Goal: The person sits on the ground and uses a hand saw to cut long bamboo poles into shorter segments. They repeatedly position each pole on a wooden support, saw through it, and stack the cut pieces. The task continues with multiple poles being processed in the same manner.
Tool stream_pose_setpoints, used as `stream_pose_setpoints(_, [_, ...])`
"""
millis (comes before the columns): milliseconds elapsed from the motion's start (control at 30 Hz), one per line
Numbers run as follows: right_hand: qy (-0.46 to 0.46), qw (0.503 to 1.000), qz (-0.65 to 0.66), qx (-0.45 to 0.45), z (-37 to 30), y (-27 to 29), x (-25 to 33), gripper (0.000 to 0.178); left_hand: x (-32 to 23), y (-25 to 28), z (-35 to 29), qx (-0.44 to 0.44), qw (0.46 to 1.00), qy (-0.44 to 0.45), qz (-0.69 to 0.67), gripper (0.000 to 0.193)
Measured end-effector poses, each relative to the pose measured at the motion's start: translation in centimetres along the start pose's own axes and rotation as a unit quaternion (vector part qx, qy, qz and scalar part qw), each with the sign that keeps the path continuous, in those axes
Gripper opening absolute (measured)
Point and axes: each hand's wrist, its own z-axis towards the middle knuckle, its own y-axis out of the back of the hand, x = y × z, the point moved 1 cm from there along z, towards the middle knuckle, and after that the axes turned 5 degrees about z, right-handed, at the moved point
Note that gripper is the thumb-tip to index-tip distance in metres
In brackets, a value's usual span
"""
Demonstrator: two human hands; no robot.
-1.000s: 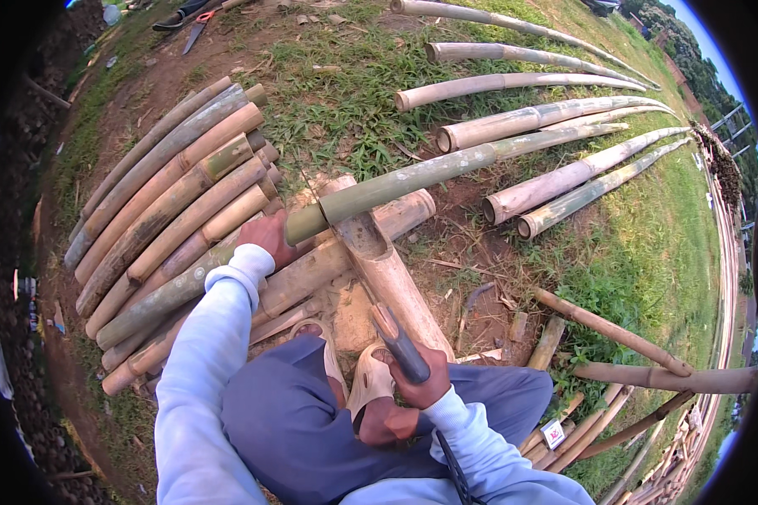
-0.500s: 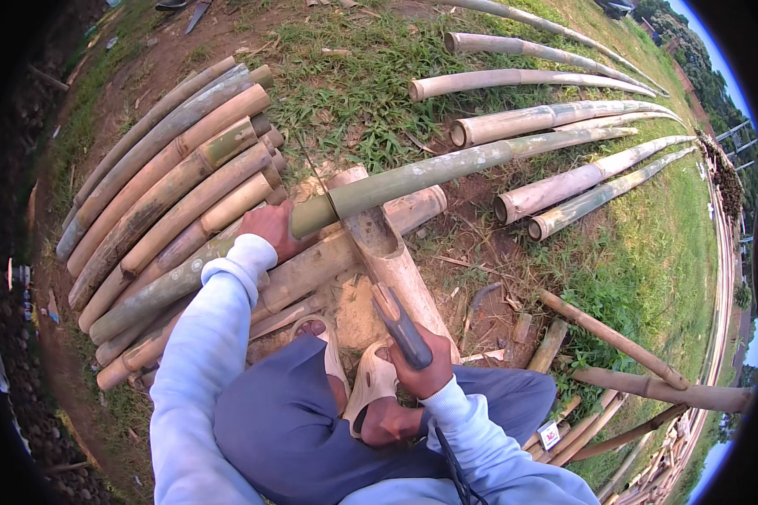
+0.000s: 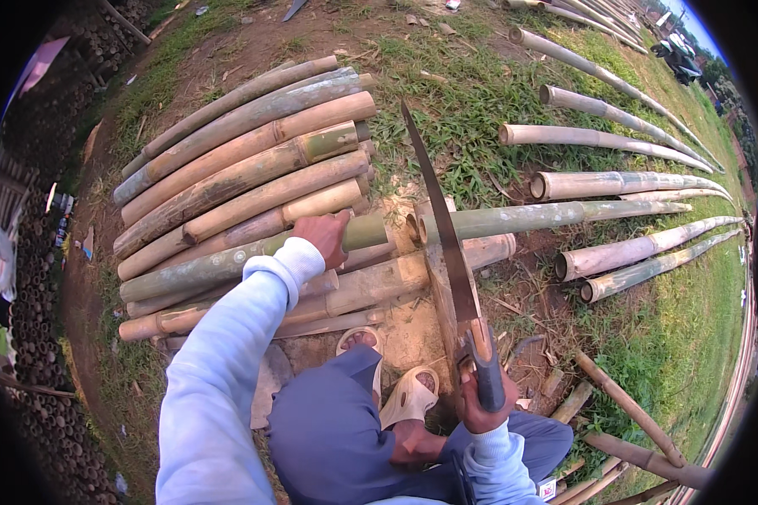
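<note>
Saw (image 3: 448, 233), clamped in the right grip (image 3: 483, 394), has just come free: left of it the left grip (image 3: 324, 237) clasps a severed green bamboo length (image 3: 227, 259), the remaining pole (image 3: 531, 218) running right, cut apparently done.

I could read no lettering anywhere around me. The one printed-looking thing I could pick out was a small white card or packet (image 3: 547, 489) with a red mark, low in my view, to the right of my right sleeve (image 3: 497, 461) and beside the bamboo pieces (image 3: 596, 482); its mark was too small to make out.
</note>
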Motion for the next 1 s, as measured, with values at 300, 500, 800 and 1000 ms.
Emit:
stream_pose_setpoints(300, [-0.074, 0.992, 0.068, -0.081, -2.6, 3.7, -0.3, 0.017, 4.8, 12.8, 3.4, -0.086, 0.991, 0.074, 0.075, 0.049])
stream_pose_setpoints(500, [-0.05, 0.99, 0.035, -0.128, -3.0, 4.4, -0.5, 0.018, 7.0, 16.4, 9.2, -0.134, 0.964, 0.158, 0.164, 0.054])
stream_pose_setpoints(800, [-0.084, 0.972, 0.073, -0.207, -4.5, 6.4, -0.5, 0.01, 10.8, 9.8, 11.0, -0.195, 0.963, 0.169, 0.077, 0.054])
stream_pose_setpoints(1000, [-0.092, 0.923, 0.134, -0.349, -5.7, 8.6, -0.1, 0.012, 12.0, 7.7, 10.8, -0.111, 0.972, 0.204, -0.019, 0.062])
